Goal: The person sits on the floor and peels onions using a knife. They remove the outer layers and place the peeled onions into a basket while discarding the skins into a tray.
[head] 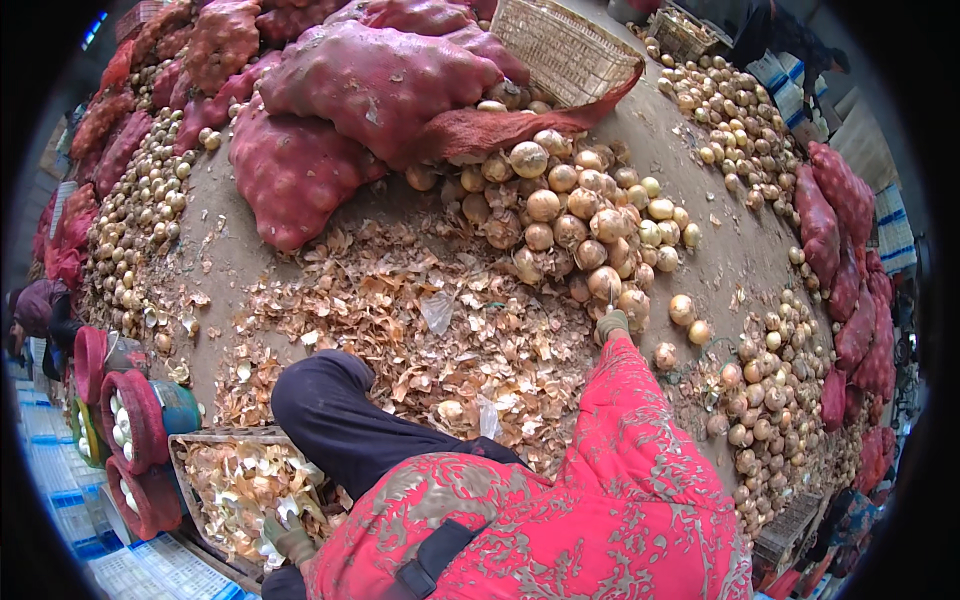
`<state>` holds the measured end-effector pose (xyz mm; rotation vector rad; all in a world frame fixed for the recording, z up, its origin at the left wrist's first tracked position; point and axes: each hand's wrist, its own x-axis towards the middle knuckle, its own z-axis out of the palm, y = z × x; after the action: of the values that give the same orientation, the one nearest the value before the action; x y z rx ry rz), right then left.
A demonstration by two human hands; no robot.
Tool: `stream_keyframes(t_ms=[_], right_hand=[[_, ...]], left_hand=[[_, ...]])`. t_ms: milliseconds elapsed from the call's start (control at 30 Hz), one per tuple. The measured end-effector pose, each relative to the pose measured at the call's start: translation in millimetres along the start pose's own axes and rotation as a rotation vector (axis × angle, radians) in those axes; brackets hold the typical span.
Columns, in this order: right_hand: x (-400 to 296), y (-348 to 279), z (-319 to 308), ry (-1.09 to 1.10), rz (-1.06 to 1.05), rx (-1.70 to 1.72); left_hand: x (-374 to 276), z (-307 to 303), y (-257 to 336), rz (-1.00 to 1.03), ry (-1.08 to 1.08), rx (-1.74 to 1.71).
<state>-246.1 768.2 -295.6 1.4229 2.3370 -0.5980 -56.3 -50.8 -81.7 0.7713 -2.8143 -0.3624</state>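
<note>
My right hand [613, 324], in a greenish glove, reaches to the near edge of a heap of unpeeled onions [568, 204]. A thin blade [610, 297], apparently of a small knife, points from its fingers toward the nearest onions. My left hand [291, 537], gloved too, is low at the left over a crate [177, 459] full of onion skins. Its fingers look spread among the skins [244, 487], and no onion shows in it. Dry skins and plastic scraps [438, 311] cover the floor before my knees.
Full red mesh sacks [382, 82] lie beyond the heap beside a wicker basket [566, 49]. Round red-rimmed containers [135, 421], some holding peeled onions, stand at the left. More onion heaps [772, 397] and sacks [855, 330] line the right. Another person [46, 311] is at the far left.
</note>
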Motion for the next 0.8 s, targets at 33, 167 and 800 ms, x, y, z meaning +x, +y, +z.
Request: stream_keyframes(t_ms=[33, 167, 800], right_hand=[[-3.2, -3.0, 0.9, 0.007, 0.019, 0.079], [-24.3, -13.4, 4.9, 0.019, 0.098, 0.261], [-310.4, -211.7, -46.3, -1.113, -0.309, 1.023]], left_hand=[[-1.3, 0.5, 0.4, 0.018, 0.009, 0.022], [-0.2, 6.5, -7.5, 0.086, 0.124, 0.142], [4.2, -7.5, 12.0, 0.035, 0.243, -0.051]])
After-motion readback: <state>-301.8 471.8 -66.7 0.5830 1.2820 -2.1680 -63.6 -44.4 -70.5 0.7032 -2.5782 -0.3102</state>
